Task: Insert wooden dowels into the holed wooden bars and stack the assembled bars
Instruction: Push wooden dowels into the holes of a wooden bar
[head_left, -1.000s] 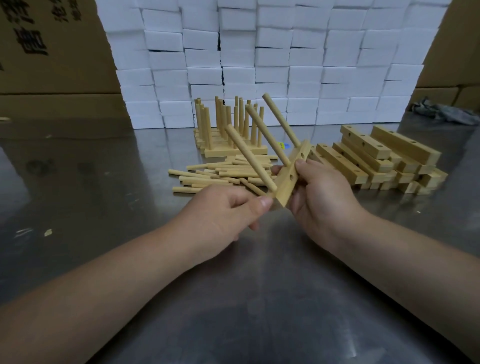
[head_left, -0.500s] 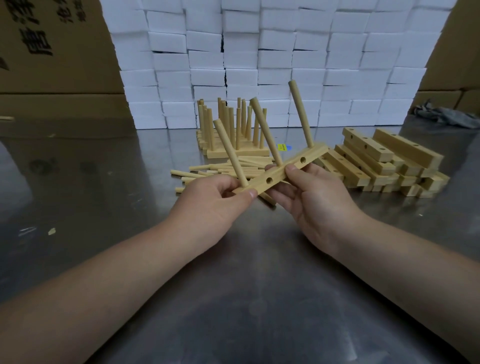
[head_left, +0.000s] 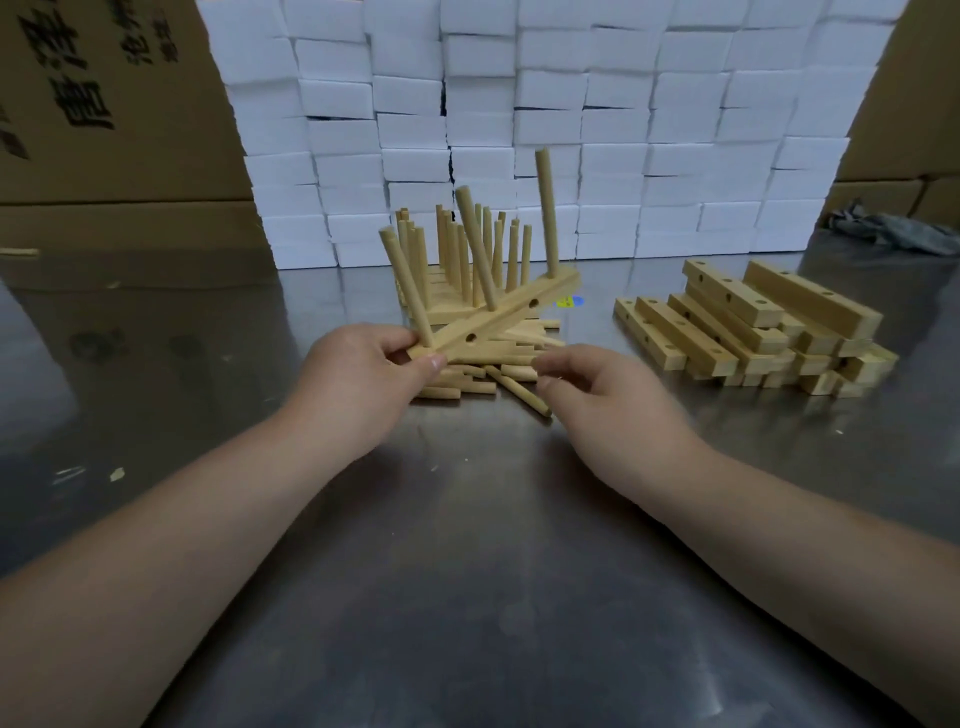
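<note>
While the steel surface (head_left: 467, 571) spreads under everything, a wall of white blocks (head_left: 571, 130) closes the back, with cardboard boxes (head_left: 104, 130) at both sides; we cannot see inside them. Right of centre lies a heap of holed bars (head_left: 753, 327). Behind our hands stands the stack of assembled bars (head_left: 452, 306), its dowels upright. Our left grip (head_left: 363, 374) pinches the near end of one bar (head_left: 498, 322), lifted and tilted, with three dowels (head_left: 475, 249) standing in it. Our right grip (head_left: 587, 395), blurred, hangs loosely curled just beside that bar, apart from it. Loose dowels (head_left: 467, 387) lie beneath, between us and the stack.
</note>
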